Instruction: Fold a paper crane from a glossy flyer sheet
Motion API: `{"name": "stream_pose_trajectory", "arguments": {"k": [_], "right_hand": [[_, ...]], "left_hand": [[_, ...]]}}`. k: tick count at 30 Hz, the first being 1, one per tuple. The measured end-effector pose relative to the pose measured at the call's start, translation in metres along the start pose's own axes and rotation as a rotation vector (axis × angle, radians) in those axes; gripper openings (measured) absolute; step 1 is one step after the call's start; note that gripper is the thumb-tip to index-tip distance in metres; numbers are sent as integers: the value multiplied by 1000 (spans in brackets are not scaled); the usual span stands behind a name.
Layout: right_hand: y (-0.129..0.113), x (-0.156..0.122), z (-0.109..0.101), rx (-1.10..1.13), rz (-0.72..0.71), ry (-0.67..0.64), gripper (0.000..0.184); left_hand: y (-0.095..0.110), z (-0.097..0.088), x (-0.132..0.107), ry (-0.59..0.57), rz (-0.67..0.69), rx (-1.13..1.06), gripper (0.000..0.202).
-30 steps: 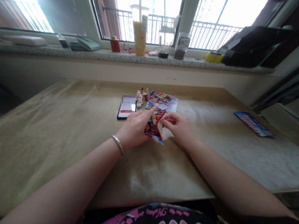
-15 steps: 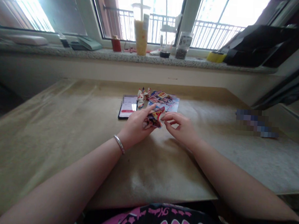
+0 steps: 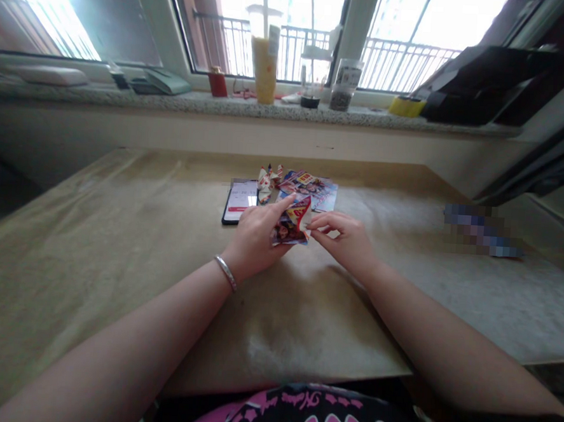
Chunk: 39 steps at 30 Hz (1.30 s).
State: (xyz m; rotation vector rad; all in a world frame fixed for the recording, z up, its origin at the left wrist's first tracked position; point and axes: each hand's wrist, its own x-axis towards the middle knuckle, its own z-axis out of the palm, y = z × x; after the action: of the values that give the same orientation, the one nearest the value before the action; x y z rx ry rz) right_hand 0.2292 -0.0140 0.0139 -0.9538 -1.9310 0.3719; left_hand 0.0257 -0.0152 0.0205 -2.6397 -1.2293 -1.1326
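From left to right, with the phone point(image 3: 241, 202) as landmark: the phone is lying on the worktop point(image 3: 142, 228), its lit screen facing upward. Just to its right and nearer the wearer, the left hand point(image 3: 259, 227) is closing around one end of the folded paper point(image 3: 291, 229), its forefinger extending along the far side. Just beside the phone's far right corner, white-and-red folded pieces point(image 3: 268, 183) are resting. The folded paper itself is being held to the right of the phone and slightly nearer the wearer, its printed face showing and a pale inner side opening at the right. It is presumably behaving as a light, thin, springy sheet, perhaps slightly slick, prone to creasing or tearing; its folded end and outer edge are offering the likeliest holds. Behind it, right of the phone, printed sheets point(image 3: 319, 193) are overlapping. Farther right, the right hand point(image 3: 345, 236) is pinching the paper's right edge between nearly closed thumb and forefinger, its other fingers curling loosely. Well apart, far right of the phone, a blurred strip point(image 3: 482, 231) is lying, its detail unreadable.
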Motion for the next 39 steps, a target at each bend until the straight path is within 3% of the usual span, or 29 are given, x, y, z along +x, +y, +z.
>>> {"name": "stream_pose_trajectory", "arguments": {"k": [4,10,16,20,24,31,36,39], "right_hand": [[-3,0,0,19,59,27,8],[-1,-1,0,-22,67,14,10],[5,0,6,279,323,-2,19],[9,2,7,357,379,-14,30],[14,4,6,243,377,-19,22],[28,5,7,21,366,-84,15],[33,7,9,154,389,-20,27],[37,8,13,220,441,-44,22]], "left_hand": [[3,-3,1,25,51,21,77],[5,-4,1,-23,12,91,73],[6,-5,-2,-17,-37,154,57],[6,-9,-1,-116,67,175,50],[6,-9,-2,-238,150,237,43],[2,2,-9,-301,206,193,49],[6,8,-10,-391,250,219,49],[5,14,-9,-461,239,186,47]]}}
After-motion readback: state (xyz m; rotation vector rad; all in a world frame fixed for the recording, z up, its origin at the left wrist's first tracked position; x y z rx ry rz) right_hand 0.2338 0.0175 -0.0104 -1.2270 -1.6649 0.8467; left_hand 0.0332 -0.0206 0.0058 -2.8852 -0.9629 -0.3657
